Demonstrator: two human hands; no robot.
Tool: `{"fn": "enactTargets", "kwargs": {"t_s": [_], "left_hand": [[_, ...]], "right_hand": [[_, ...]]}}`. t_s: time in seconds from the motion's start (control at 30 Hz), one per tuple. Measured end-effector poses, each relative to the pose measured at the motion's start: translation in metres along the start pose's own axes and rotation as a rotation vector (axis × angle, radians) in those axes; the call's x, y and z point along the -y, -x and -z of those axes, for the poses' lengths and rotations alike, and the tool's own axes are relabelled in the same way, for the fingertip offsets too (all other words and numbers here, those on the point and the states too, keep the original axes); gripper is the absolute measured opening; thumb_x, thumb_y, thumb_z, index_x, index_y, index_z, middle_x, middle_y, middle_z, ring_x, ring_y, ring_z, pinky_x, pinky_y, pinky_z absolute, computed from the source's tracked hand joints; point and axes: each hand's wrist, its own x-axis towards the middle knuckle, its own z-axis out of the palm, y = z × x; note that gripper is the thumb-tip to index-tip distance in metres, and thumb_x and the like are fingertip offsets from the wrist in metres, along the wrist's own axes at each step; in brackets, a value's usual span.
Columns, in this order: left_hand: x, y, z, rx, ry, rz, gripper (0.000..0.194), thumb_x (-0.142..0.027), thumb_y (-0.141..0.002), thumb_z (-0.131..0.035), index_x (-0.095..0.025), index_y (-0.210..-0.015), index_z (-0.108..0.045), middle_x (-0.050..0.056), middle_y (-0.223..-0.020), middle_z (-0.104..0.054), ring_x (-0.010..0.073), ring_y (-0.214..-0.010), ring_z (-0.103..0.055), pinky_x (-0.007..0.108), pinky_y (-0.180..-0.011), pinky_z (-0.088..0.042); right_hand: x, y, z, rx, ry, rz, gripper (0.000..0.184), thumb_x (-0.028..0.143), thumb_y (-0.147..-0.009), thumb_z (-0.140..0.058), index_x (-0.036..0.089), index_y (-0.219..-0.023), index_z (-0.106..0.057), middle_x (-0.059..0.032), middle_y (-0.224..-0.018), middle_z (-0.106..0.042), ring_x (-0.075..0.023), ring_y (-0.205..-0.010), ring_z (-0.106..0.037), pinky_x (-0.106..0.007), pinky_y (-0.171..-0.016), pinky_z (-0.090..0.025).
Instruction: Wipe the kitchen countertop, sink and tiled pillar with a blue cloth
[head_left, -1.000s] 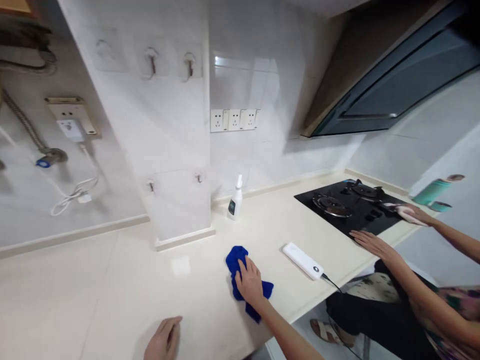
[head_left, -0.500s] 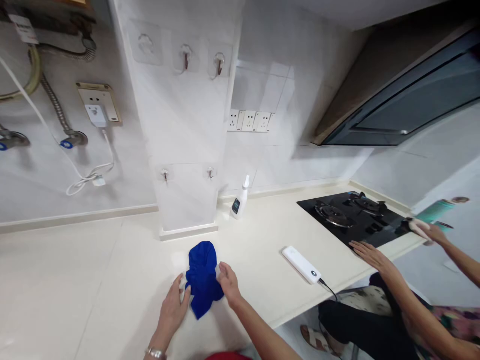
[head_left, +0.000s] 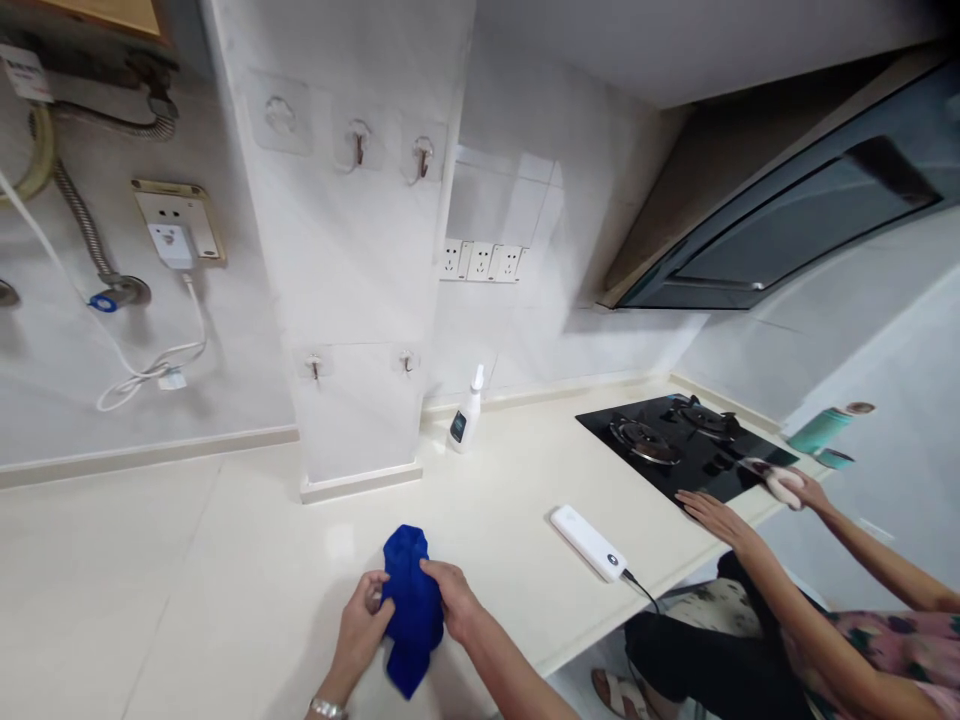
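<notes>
A crumpled blue cloth [head_left: 411,610] is between my two hands over the pale countertop [head_left: 247,590]. My left hand [head_left: 364,620] grips its left edge with thumb and fingers, and a metal band circles that wrist. On the cloth's upper right edge, my right hand [head_left: 450,595] pinches the fabric between thumb and fingers. The cloth's lower end tapers to a point toward me. Beyond the cloth, by the wall pillar, stands a white spray bottle [head_left: 466,412] with a dark label.
A white power bank [head_left: 589,543] with a black cable lies to the right. Past it is a black gas hob [head_left: 667,440], where a co-worker's hand [head_left: 799,488] holds a pale cloth; their other hand [head_left: 712,515] rests at the hob's edge. Green canisters [head_left: 825,430] stand at the far end.
My hands have closed onto the blue cloth, which has narrowed and sits lower in view. The co-worker's hand with the pale cloth has moved left onto the hob. The view has shifted slightly.
</notes>
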Motion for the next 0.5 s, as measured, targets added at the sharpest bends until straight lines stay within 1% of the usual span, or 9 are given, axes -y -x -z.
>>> {"fn": "enactTargets", "kwargs": {"t_s": [0.03,0.1,0.17,0.2,0.27,0.3,0.33,0.43,0.5], "left_hand": [[0.000,0.001,0.005,-0.042,0.092,-0.032,0.033,-0.038,-0.070,-0.053,-0.022,-0.098,-0.056,0.005,-0.095,-0.070,0.0199,-0.086,-0.066,0.033,-0.079,-0.053],[-0.003,0.001,0.019,-0.163,0.184,-0.061,0.031,-0.040,-0.068,-0.056,-0.022,-0.092,-0.056,0.004,-0.091,-0.069,0.0188,-0.082,-0.064,0.032,-0.075,-0.053],[-0.012,-0.002,0.038,-0.309,0.198,-0.066,0.032,-0.041,-0.066,-0.057,-0.022,-0.090,-0.056,0.003,-0.086,-0.067,0.0161,-0.071,-0.059,0.030,-0.067,-0.050],[-0.018,-0.003,0.048,-0.380,0.196,-0.068,0.033,-0.042,-0.065,-0.057,-0.021,-0.091,-0.056,0.003,-0.085,-0.066,0.0148,-0.067,-0.056,0.029,-0.064,-0.048],[-0.032,-0.006,0.070,-0.482,0.199,-0.084,0.035,-0.043,-0.063,-0.058,-0.021,-0.091,-0.056,0.003,-0.087,-0.066,0.0141,-0.066,-0.054,0.028,-0.063,-0.047],[-0.039,-0.007,0.080,-0.497,0.203,-0.098,0.036,-0.042,-0.062,-0.059,-0.021,-0.091,-0.056,0.004,-0.089,-0.066,0.0147,-0.070,-0.056,0.027,-0.064,-0.047],[-0.047,-0.008,0.090,-0.485,0.202,-0.116,0.036,-0.041,-0.061,-0.060,-0.021,-0.091,-0.056,0.004,-0.090,-0.066,0.0159,-0.074,-0.058,0.028,-0.067,-0.047],[-0.065,-0.003,0.111,-0.348,0.170,-0.170,0.033,-0.037,-0.059,-0.063,-0.021,-0.088,-0.060,0.004,-0.091,-0.065,0.0198,-0.089,-0.061,0.029,-0.077,-0.048],[-0.071,0.004,0.120,-0.286,0.166,-0.181,0.032,-0.034,-0.058,-0.064,-0.021,-0.087,-0.061,0.004,-0.090,-0.065,0.0205,-0.089,-0.061,0.029,-0.076,-0.048]], "right_hand": [[0.008,0.002,0.001,-0.002,0.002,0.060,0.046,0.057,-0.061,-0.076,0.015,-0.079,-0.070,-0.0055,-0.071,-0.072,-0.0204,-0.069,-0.066,-0.033,-0.068,-0.055],[0.028,0.008,0.005,-0.037,0.029,0.248,0.047,0.059,-0.065,-0.075,0.017,-0.085,-0.072,-0.0040,-0.078,-0.073,-0.0192,-0.074,-0.065,-0.032,-0.073,-0.054],[0.052,0.013,0.011,-0.091,0.081,0.451,0.047,0.061,-0.071,-0.070,0.018,-0.091,-0.073,-0.0045,-0.088,-0.074,-0.0200,-0.083,-0.065,-0.033,-0.081,-0.054],[0.065,0.016,0.015,-0.113,0.109,0.530,0.047,0.061,-0.075,-0.067,0.019,-0.094,-0.073,-0.0048,-0.092,-0.074,-0.0205,-0.087,-0.066,-0.033,-0.084,-0.054],[0.091,0.020,0.022,-0.130,0.162,0.628,0.047,0.060,-0.082,-0.061,0.019,-0.102,-0.071,-0.0054,-0.098,-0.074,-0.0212,-0.092,-0.066,-0.035,-0.089,-0.053],[0.102,0.021,0.026,-0.143,0.190,0.670,0.047,0.059,-0.084,-0.058,0.019,-0.106,-0.070,-0.0061,-0.101,-0.074,-0.0215,-0.095,-0.066,-0.036,-0.092,-0.053],[0.113,0.022,0.029,-0.165,0.225,0.717,0.048,0.058,-0.087,-0.055,0.019,-0.110,-0.068,-0.0071,-0.105,-0.073,-0.0219,-0.098,-0.066,-0.038,-0.095,-0.052],[0.138,0.023,0.039,-0.235,0.398,0.909,0.045,0.052,-0.093,-0.048,0.018,-0.115,-0.067,-0.0096,-0.118,-0.070,-0.0220,-0.111,-0.063,-0.039,-0.105,-0.047],[0.146,0.026,0.045,-0.202,0.554,1.024,0.042,0.046,-0.096,-0.044,0.019,-0.119,-0.066,-0.0095,-0.123,-0.068,-0.0210,-0.117,-0.061,-0.038,-0.109,-0.045]]}}
